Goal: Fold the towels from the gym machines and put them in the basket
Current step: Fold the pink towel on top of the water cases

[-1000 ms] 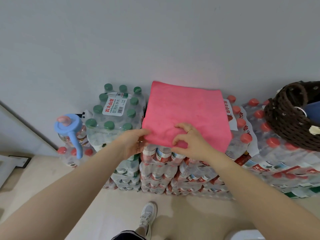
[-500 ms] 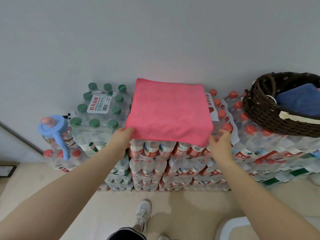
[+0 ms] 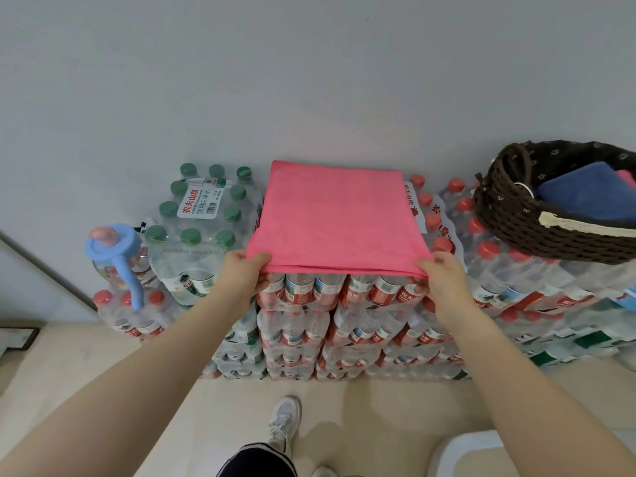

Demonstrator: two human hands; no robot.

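While the left hand (image 3: 245, 274) pinches the near left corner of the folded pink microfibre towel (image 3: 335, 215) and the right hand (image 3: 442, 275) pinches its near right corner, thumbs on top and fingers curled under the doubled edge, the towel lies flat as a rough square on the top of the stack of shrink-wrapped packs of red-capped water bottles (image 3: 344, 304), its far edge against the grey wall (image 3: 309, 80) and its near edge level with the front edge of the stack. Two layers show along that near edge, so at least one fold looks done; whether another is intended cannot be told. To the right, on the same stack's top near its right end, sits the dark brown woven basket (image 3: 509, 222), well apart from the towel, already holding a folded blue towel (image 3: 585, 197) with a sliver of another pink cloth (image 3: 628, 177) beside it. So part of the job appears finished, and this towel has yet to go in. To the left stand a pack of green-capped bottles (image 3: 203, 215) and a blue-handled jug (image 3: 117, 249).
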